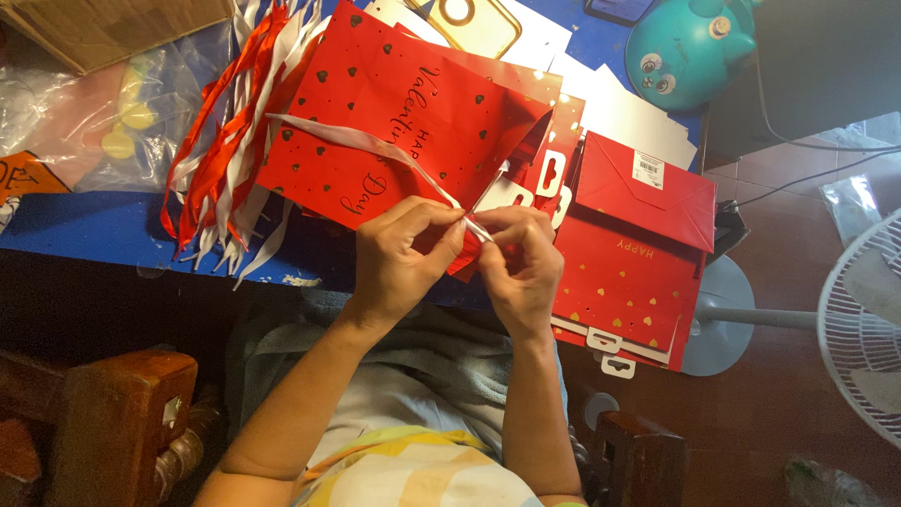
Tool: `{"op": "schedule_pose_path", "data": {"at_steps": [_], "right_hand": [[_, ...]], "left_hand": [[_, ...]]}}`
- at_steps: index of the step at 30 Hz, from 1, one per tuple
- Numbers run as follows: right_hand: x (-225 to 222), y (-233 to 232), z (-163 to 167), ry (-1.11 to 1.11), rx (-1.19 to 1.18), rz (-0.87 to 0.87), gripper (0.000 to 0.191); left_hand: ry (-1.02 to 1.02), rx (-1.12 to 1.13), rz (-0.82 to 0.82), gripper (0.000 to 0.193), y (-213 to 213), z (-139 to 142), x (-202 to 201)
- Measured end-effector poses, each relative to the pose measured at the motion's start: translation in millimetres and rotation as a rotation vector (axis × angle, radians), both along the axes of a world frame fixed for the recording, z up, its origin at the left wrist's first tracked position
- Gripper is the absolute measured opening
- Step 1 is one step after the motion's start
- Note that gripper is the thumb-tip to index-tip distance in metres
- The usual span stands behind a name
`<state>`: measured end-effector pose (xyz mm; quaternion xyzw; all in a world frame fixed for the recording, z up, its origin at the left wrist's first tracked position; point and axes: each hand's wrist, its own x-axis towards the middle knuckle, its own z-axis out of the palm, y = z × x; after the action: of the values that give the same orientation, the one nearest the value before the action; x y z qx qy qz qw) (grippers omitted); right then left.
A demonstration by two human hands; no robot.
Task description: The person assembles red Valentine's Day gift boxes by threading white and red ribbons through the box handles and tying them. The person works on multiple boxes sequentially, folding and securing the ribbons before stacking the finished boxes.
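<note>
While pinching one white ribbon (pixel 375 143), left hand (pixel 399 258), right hand (pixel 521 268), one red bag (pixel 413 113)

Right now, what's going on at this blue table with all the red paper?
A seated person is working a white ribbon with both bare hands. The left hand and right hand pinch its end together at the edge of a red gift bag dotted with hearts. The ribbon trails back across the bag. A bundle of red and white ribbons lies to the left on the blue table, and a stack of flat red bags sits to the right.
</note>
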<state>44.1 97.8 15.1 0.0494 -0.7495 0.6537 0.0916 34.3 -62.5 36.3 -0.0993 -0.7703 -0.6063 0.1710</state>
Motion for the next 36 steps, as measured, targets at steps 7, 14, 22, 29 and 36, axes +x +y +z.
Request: {"op": "schedule_pose_path", "data": {"at_steps": [7,14,22,29,36], "right_hand": [[-1,-1,11,-0.049,-0.204,-0.019,0.031],[-6,-13,15,0.177,0.467,-0.097,0.014],[-3,-1,-4,-0.046,-0.015,-0.042,0.003],[-4,-3,0,-0.034,-0.091,-0.036,0.02],[-9,-9,8,0.195,0.419,-0.078,0.011]], "left_hand": [[-0.063,0.045,-0.024,0.01,0,-7,-2],[-0.177,0.147,-0.064,0.007,-1,-14,-5],[-0.209,0.178,-0.09,0.008,-1,-16,-5],[-0.182,0.131,-0.087,0.008,-1,-16,-5],[-0.237,0.173,-0.112,0.01,-2,-16,-5]]}}
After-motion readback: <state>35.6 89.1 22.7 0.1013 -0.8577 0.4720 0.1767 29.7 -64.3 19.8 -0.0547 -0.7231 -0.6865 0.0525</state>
